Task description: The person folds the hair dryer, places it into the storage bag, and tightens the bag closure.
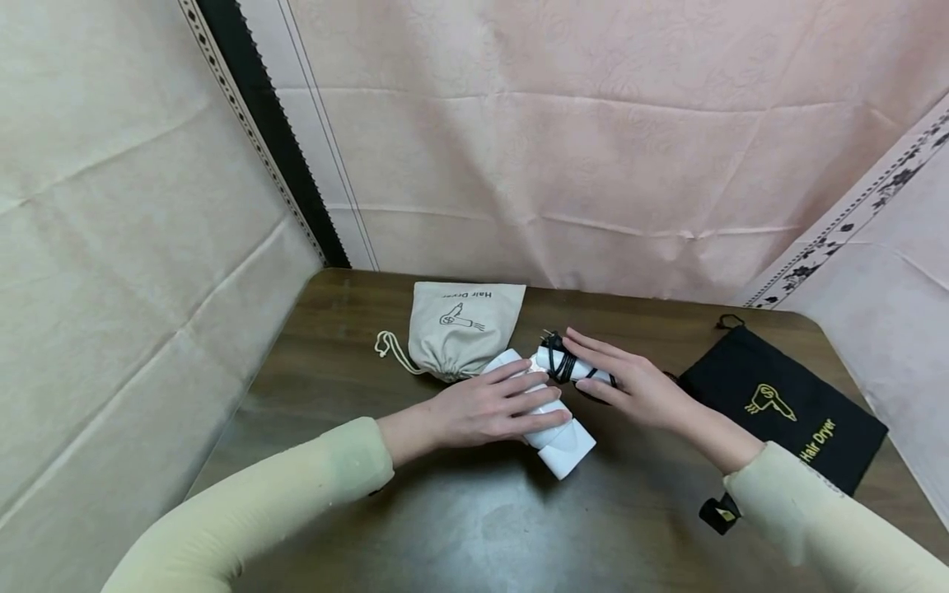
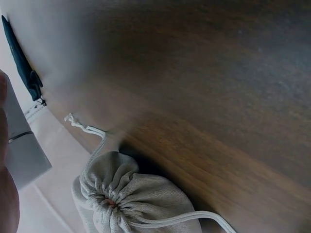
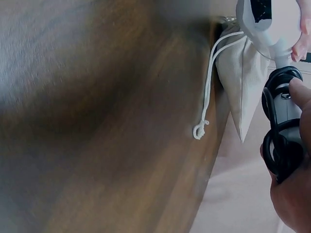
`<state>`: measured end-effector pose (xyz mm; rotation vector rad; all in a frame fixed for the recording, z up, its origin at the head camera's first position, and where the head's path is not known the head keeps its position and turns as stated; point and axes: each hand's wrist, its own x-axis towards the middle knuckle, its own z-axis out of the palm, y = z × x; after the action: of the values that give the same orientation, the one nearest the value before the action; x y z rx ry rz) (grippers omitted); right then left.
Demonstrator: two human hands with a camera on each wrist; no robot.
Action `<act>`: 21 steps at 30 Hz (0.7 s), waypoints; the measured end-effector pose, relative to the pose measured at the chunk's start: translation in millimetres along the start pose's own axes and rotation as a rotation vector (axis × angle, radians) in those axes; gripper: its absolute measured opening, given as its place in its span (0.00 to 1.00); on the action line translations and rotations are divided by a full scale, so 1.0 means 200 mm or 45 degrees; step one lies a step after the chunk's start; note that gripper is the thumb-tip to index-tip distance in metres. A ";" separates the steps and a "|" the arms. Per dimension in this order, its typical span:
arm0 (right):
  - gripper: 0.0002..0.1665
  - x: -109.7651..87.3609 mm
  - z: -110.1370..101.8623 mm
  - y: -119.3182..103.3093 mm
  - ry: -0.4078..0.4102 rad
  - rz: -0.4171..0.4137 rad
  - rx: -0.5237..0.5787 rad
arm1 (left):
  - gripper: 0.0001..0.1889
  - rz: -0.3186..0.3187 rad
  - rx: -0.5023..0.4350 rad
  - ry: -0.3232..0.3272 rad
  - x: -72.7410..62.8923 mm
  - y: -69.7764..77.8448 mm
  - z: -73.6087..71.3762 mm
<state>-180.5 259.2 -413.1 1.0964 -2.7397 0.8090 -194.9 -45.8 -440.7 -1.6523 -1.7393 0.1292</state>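
Note:
A white hair dryer [image 1: 567,455] is in both hands over the middle of the table. My left hand [image 1: 485,409] grips its barrel from above, the fingers lying across it and the thumb hidden in the head view. On the handle, my right hand [image 1: 639,385] holds on with thumb and fingers on either side. A black cord [image 1: 563,366] is wound round that handle, its plug near the fingertips. In the right wrist view, the thumb rests by the cord loops [image 3: 274,128]. Only the dryer's nozzle end [image 2: 30,158] shows in the left wrist view.
Behind the left hand lies a pale drawstring bag [image 1: 463,329] printed with a hair dryer, its cord [image 2: 99,141] trailing on the wooden table [image 1: 445,527]. A black "Hair Dryer" bag [image 1: 778,403] is at the right, partly under the right forearm. Cloth walls [image 1: 593,165] surround the table.

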 end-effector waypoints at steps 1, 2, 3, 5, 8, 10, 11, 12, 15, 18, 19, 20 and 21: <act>0.38 0.00 0.01 0.00 0.006 0.008 0.008 | 0.23 0.000 -0.001 0.000 0.00 0.00 0.00; 0.38 -0.01 0.01 0.00 0.013 0.013 0.011 | 0.23 0.000 -0.001 0.002 0.00 0.00 0.00; 0.37 -0.01 0.02 0.00 0.021 0.021 0.015 | 0.23 -0.001 -0.001 0.003 0.00 0.00 0.01; 0.37 -0.02 0.03 0.00 0.035 0.034 0.023 | 0.24 -0.004 -0.001 0.011 -0.01 0.01 0.01; 0.36 -0.03 0.05 -0.01 0.058 0.067 0.038 | 0.24 -0.007 0.003 0.028 -0.01 0.01 0.03; 0.35 -0.04 0.06 -0.01 0.072 0.088 0.056 | 0.24 -0.012 0.006 0.040 -0.01 0.02 0.04; 0.35 -0.04 0.06 -0.01 0.078 0.101 0.071 | 0.24 -0.018 0.013 0.043 0.00 0.02 0.04; 0.35 -0.04 0.07 -0.02 0.077 0.108 0.092 | 0.24 -0.026 0.014 0.044 0.00 0.02 0.04; 0.33 -0.05 0.08 -0.03 0.073 0.151 0.180 | 0.25 -0.056 0.023 0.043 0.01 0.02 0.05; 0.32 -0.05 0.09 -0.05 0.064 0.209 0.274 | 0.26 -0.083 0.022 0.039 0.01 0.01 0.06; 0.31 -0.05 0.09 -0.05 0.062 0.232 0.302 | 0.26 -0.089 0.024 0.039 0.01 0.01 0.06; 0.31 -0.05 0.10 -0.06 0.059 0.252 0.325 | 0.27 -0.094 0.021 0.040 0.02 0.01 0.06; 0.31 -0.05 0.10 -0.06 0.053 0.268 0.346 | 0.27 -0.099 0.020 0.041 0.02 0.01 0.06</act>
<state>-161.8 248.3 -427.4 0.8234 -2.8026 1.2483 -200.5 -37.4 -448.8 -1.5646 -1.7715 0.0791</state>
